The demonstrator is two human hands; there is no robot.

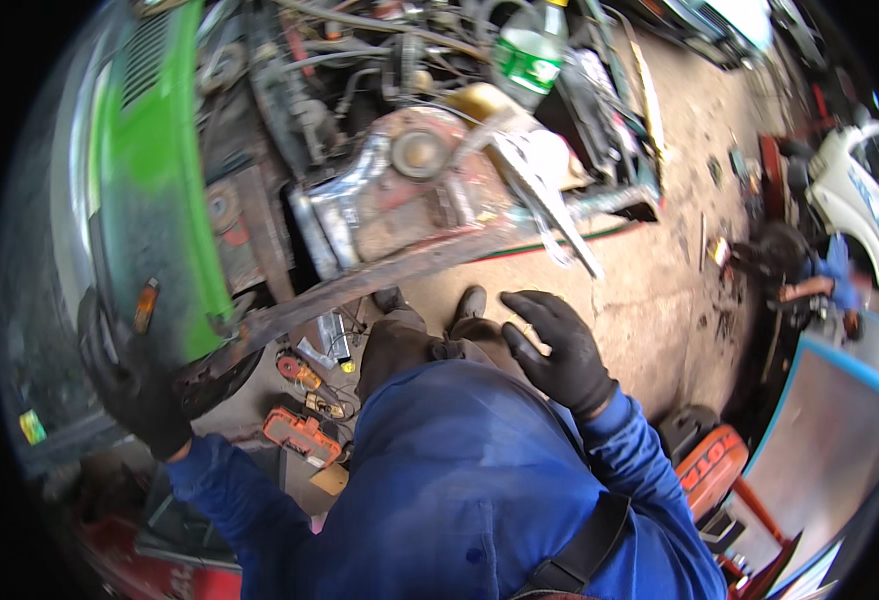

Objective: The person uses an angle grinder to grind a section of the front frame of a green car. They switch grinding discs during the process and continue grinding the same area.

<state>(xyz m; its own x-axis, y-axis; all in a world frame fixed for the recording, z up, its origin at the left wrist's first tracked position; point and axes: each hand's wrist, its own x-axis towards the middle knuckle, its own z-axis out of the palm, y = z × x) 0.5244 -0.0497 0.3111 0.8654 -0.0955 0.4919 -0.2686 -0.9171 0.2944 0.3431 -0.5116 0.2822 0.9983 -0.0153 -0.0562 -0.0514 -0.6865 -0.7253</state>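
Observation:
My left hand (131,385), in a black glove, is at the edge of the vehicle's green-painted panel (149,170) and its dark glass. Its fingers are stretched out, and no held thing shows. A small orange object (146,303), perhaps a lighter, lies just beyond the fingertips. My right hand (562,352), gloved in black too, hangs in the air in front of my body. Its thumb and fingers are spread with nothing between them. Ahead of me is the open engine bay, with a bare-metal patch on the inner fender (344,205) above a rusty edge rail (389,268).
A green-labelled plastic bottle (527,60) and a pale metal bar (549,205) rest on the bay. An angle grinder (299,370) and an orange tool case (301,435) lie on the floor at left. At right, another person (829,285) works near a white body panel (859,200).

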